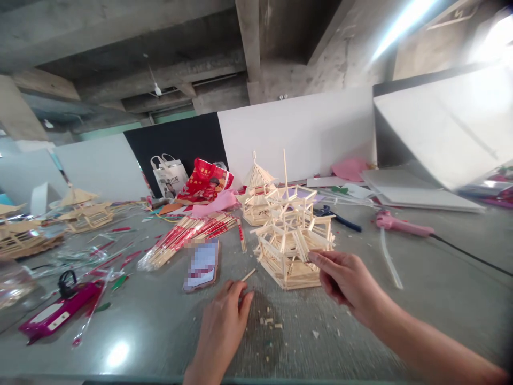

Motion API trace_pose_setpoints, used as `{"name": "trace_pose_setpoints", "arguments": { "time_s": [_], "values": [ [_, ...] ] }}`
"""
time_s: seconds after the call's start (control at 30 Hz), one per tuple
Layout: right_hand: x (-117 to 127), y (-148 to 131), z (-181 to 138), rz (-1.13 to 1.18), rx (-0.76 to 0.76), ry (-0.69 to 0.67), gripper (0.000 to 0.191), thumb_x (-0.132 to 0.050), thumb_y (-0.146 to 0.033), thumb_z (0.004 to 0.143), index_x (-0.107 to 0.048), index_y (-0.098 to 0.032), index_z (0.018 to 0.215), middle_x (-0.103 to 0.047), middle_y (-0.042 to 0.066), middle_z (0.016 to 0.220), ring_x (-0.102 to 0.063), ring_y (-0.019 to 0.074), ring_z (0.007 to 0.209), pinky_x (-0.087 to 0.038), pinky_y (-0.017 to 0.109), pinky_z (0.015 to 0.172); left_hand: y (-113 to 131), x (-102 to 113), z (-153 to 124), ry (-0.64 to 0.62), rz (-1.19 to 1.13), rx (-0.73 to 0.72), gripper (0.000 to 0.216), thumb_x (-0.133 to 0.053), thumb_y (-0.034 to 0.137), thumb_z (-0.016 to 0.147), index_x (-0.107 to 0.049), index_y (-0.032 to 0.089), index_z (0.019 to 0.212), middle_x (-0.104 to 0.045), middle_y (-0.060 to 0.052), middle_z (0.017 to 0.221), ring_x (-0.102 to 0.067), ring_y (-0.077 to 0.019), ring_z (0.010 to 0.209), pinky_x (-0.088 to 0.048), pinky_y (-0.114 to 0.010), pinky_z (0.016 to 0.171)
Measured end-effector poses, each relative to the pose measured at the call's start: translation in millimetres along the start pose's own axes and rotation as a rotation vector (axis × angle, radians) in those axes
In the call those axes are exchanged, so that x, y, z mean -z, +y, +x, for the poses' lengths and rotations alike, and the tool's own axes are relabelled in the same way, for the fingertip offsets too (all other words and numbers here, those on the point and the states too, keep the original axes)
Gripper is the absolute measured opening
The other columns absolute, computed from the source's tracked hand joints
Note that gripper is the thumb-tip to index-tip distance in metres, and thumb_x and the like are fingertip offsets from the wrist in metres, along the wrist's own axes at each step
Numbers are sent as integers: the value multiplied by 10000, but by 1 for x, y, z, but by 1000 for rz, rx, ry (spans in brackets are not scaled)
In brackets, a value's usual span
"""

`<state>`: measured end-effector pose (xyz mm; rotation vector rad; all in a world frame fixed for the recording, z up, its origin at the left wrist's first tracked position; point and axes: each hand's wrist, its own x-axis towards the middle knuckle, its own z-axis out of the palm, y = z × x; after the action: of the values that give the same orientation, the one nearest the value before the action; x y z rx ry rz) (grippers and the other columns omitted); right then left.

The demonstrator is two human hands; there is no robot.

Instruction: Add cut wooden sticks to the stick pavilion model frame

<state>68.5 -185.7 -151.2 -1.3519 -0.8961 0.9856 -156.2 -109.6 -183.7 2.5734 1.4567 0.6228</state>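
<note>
An openwork wooden stick pavilion, built in tiers, stands on the grey table. At its near right side, my right hand pinches a small panel of pale sticks between thumb and fingers; whether the panel touches the frame I cannot tell. My left hand lies on the table with fingers loosely bent, thumb and index apart. Just beyond its fingertips is a short loose stick. Behind stands another stick model with a pointed roof.
A phone and bundled sticks in red-printed wrappers lie left of the pavilion. A pink glue gun and blue-handled pliers lie right. A purple power strip is at left; small scraps lie in front.
</note>
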Motion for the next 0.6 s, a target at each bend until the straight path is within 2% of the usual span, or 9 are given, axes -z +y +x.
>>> {"name": "trace_pose_setpoints", "arguments": {
  "time_s": [0.23,0.37,0.47,0.6],
  "values": [
    [1,1,1,-2,12,-2,375,-552,-490,787,-518,-158,617,-433,-61,388,-310,39,306,-173,170,315,0,0,-1,11,-9,-1,167,-433,230,905,-587,199,961,-647,-34,934,-635,-159,797,-423,-246,691],
    [5,1,-8,27,-34,13,372,-547,-517,781,-589,-148,810,-452,-57,421,-349,59,335,-185,179,334,-2,5,2,45,39,-13,178,-432,215,903,-581,200,998,-631,-44,959,-630,-172,804,-432,-260,690],
    [17,6,-22,-75,-21,14,438,-555,-542,762,-619,-132,903,-458,-47,433,-360,70,357,-226,191,345,-5,12,14,31,141,-37,166,-479,205,872,-598,195,988,-621,-68,987,-624,-212,857,-434,-280,684],
    [48,19,-43,-311,83,56,482,-538,-591,760,-651,-168,963,-479,-16,446,-401,100,375,-300,218,357,-13,15,34,-76,177,-67,130,-522,182,828,-626,156,902,-633,-112,974,-617,-245,891,-430,-308,729]
  ]
}}
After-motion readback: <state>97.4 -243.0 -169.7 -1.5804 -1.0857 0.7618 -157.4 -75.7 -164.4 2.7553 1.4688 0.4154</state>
